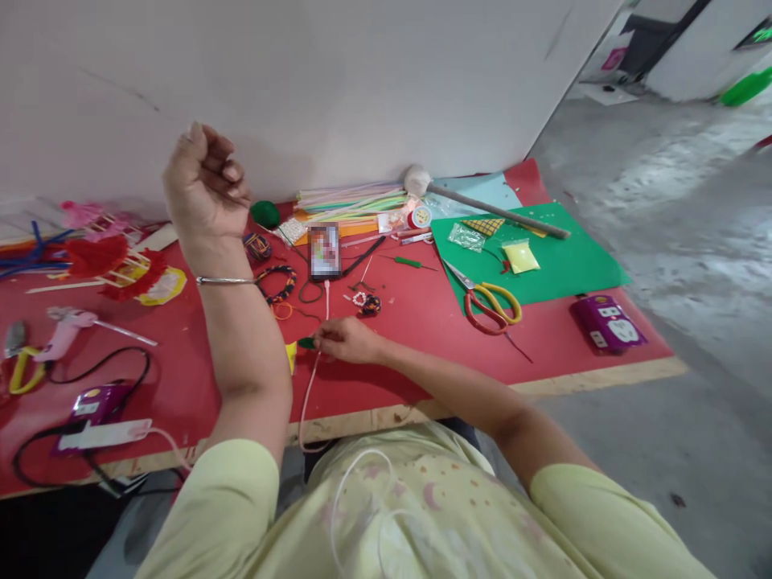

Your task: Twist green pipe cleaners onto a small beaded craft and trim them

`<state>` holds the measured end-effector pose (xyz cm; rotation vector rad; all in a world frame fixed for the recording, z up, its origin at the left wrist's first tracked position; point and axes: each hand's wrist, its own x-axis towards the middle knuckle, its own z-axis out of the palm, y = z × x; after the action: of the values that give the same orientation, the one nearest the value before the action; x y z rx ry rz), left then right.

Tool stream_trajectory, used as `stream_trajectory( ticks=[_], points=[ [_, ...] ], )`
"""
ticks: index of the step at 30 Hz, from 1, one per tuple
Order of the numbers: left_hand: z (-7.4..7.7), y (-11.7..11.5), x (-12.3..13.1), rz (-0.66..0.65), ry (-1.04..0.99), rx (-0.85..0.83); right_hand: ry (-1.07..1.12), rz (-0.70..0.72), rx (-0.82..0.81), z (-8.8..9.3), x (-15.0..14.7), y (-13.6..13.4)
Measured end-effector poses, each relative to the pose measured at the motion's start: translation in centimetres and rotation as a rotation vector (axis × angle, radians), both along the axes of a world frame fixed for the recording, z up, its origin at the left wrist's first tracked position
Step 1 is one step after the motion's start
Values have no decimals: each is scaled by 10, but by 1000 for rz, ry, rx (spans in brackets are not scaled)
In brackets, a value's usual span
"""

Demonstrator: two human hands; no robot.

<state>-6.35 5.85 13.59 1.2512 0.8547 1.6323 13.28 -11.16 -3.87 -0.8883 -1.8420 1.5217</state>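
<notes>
My left hand (208, 181) is raised high above the table, its fingers curled in, with a bracelet on the wrist. Whatever its fingertips hold, if anything, does not show. Low over the table's front part, my right hand (346, 340) pinches a small dark green piece (307, 342). Beside that piece a bit of yellow (291, 356) shows, partly hidden by my left forearm. A pink cable (310, 386) runs under my right hand to a phone (324, 251). Close by lie a braided dark ring (283, 283) and a small beaded coil (367, 302).
Scissors (491, 307) rest partly on a green sheet (560, 241) at right, near a purple box (609, 323). A white-headed stick (494, 207) lies behind. At left are a pink glue gun (66, 334), its cord and a power strip (105, 434). A wall rises behind.
</notes>
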Motion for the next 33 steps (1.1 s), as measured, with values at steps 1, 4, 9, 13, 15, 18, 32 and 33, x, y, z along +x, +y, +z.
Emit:
stream_trajectory(
  ticks=[1, 4, 9, 13, 15, 18, 32, 33],
  points=[
    [1, 0, -2, 3, 37, 3, 33, -21, -51, 0, 0, 1],
    [3, -3, -6, 29, 157, 33, 90, -78, -114, 2, 4, 5],
    [-25, -47, -7, 40, 547, -10, -108, -271, 191, 12, 45, 8],
    [-81, -99, -18, 0, 1136, -56, -356, -529, 230, 13, 99, 17],
    [-110, -112, -28, 134, 1372, -41, -441, -606, 234, 10, 119, 25],
    [-144, -111, -45, 307, 1649, -14, -455, -642, 233, 4, 130, 37],
    [-176, -108, -65, 550, 891, -332, -526, -752, 165, -3, 130, 48],
    [-171, -111, -52, 571, 777, -297, -547, -755, 169, -3, 131, 49]
  ],
)
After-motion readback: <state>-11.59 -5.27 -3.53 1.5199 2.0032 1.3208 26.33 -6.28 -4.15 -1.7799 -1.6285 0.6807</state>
